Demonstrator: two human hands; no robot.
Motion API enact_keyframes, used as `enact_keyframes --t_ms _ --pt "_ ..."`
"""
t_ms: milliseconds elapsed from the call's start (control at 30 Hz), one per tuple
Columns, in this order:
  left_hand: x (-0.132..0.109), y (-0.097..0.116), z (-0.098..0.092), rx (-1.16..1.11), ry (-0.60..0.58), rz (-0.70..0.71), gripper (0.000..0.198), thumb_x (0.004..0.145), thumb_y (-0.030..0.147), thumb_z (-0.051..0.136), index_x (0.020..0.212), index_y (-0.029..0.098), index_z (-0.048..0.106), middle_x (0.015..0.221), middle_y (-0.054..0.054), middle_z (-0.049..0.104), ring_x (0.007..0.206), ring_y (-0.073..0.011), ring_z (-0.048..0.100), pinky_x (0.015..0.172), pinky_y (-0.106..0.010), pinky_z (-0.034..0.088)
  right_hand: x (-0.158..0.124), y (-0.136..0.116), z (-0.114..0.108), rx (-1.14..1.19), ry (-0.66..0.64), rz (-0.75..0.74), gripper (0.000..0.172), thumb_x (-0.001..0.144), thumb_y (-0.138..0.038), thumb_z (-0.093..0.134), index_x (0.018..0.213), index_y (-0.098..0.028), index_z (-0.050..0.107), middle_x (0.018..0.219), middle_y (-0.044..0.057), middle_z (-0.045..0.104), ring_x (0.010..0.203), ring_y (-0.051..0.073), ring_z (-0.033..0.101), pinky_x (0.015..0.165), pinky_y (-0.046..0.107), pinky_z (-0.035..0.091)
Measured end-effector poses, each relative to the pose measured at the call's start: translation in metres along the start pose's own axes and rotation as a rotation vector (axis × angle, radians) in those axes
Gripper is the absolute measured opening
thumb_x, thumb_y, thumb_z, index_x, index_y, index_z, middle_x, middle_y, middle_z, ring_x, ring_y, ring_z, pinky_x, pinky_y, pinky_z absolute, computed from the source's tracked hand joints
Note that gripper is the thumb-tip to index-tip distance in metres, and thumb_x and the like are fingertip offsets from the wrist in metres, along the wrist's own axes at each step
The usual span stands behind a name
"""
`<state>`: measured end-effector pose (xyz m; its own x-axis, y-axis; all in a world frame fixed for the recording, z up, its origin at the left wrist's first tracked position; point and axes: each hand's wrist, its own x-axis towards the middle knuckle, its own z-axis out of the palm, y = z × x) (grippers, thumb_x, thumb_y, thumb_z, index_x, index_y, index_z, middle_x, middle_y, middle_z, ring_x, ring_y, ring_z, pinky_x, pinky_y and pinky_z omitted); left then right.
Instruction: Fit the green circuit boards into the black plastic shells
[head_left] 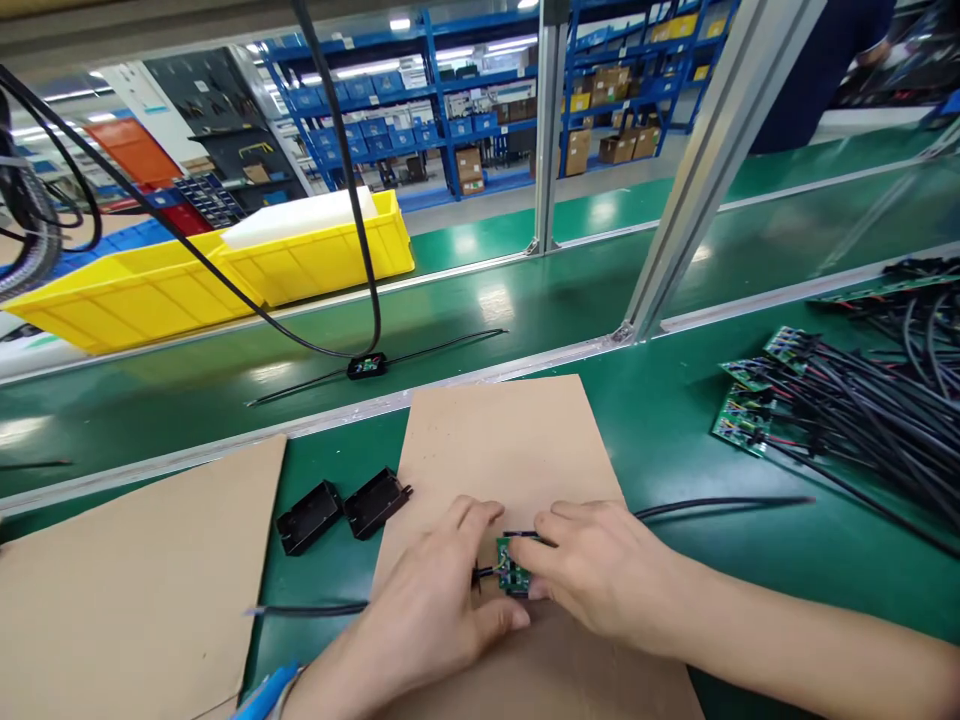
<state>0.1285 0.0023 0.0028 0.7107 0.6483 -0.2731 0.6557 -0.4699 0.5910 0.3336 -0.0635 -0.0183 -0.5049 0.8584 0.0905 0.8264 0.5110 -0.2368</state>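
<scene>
A small green circuit board (513,566) lies above the brown cardboard sheet (517,430), with black casing edges showing along it. My right hand (600,565) grips the board's right side, fingers on top and thumb at the lower edge. On the left, my left hand (435,590) curls over the black cable (307,608) that enters the board; its thumb and index finger are apart, the other fingertips hidden. Another black cable (720,505) comes out beyond my right hand. Two open black plastic case halves (309,517) rest left of my hands.
Several wired circuit boards (742,418) with black cables are heaped at right. A boxed board with cables (367,366) lies on the green surface beyond the metal rail. Yellow bins (315,262) stand back left; a metal post (712,170) rises ahead. A person (817,80) stands across.
</scene>
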Motion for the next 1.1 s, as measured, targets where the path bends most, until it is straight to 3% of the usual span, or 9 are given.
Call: enact_keyframes --t_ms 67,233,433,700,900,1100 --pt "0.003 -0.007 0.008 0.026 -0.017 0.065 0.074 0.068 0.026 0.079 0.133 0.026 0.044 0.133 -0.007 0.05 0.11 -0.0278 0.056 0.094 -0.043 0.046 0.001 0.006 0.006 0.049 -0.031 0.025 0.011 0.089 -0.028 0.063 0.097 -0.024 0.055 0.088 -0.001 0.062 0.075 0.018 0.056 0.055 0.03 0.024" --pt "0.01 -0.018 0.027 -0.03 -0.013 0.132 0.055 0.072 0.016 0.073 0.122 0.028 0.053 0.12 -0.002 0.057 0.104 -0.0231 0.058 0.092 -0.039 0.049 0.002 0.014 0.008 0.076 -0.111 0.084 0.011 0.087 -0.03 0.065 0.095 -0.028 0.057 0.083 -0.002 0.056 0.062 0.015 0.052 0.052 0.029 0.015" --pt "0.008 -0.019 0.034 -0.017 0.017 0.111 0.055 0.071 0.019 0.072 0.123 0.024 0.052 0.117 -0.006 0.058 0.104 -0.0263 0.057 0.091 -0.045 0.05 0.0 0.015 0.008 0.068 -0.097 0.025 0.008 0.089 -0.03 0.064 0.092 -0.025 0.058 0.082 0.0 0.052 0.056 0.014 0.045 0.051 0.029 0.01" --pt "0.009 -0.018 0.036 0.075 0.028 0.157 0.052 0.075 0.022 0.066 0.125 0.022 0.05 0.117 -0.009 0.059 0.105 -0.0274 0.059 0.087 -0.046 0.054 0.002 0.023 0.004 0.11 -0.155 -0.007 0.006 0.093 -0.025 0.058 0.091 -0.024 0.063 0.085 0.0 0.052 0.054 0.011 0.039 0.049 0.029 0.01" --pt "0.009 -0.034 0.044 0.143 0.137 0.263 0.049 0.078 0.028 0.063 0.124 0.024 0.048 0.114 -0.007 0.06 0.099 -0.0243 0.062 0.078 -0.038 0.057 0.008 0.027 0.0 0.143 -0.164 -0.005 0.007 0.089 -0.026 0.063 0.084 -0.022 0.066 0.088 0.002 0.052 0.058 0.014 0.045 0.048 0.029 0.013" --pt "0.01 -0.028 0.043 0.213 0.108 0.263 0.051 0.077 0.029 0.068 0.123 0.022 0.049 0.108 -0.008 0.062 0.093 -0.0235 0.065 0.075 -0.037 0.059 0.006 0.019 -0.002 0.083 -0.144 0.029 0.009 0.091 -0.025 0.06 0.091 -0.02 0.067 0.085 0.005 0.052 0.064 0.017 0.049 0.05 0.028 0.02"
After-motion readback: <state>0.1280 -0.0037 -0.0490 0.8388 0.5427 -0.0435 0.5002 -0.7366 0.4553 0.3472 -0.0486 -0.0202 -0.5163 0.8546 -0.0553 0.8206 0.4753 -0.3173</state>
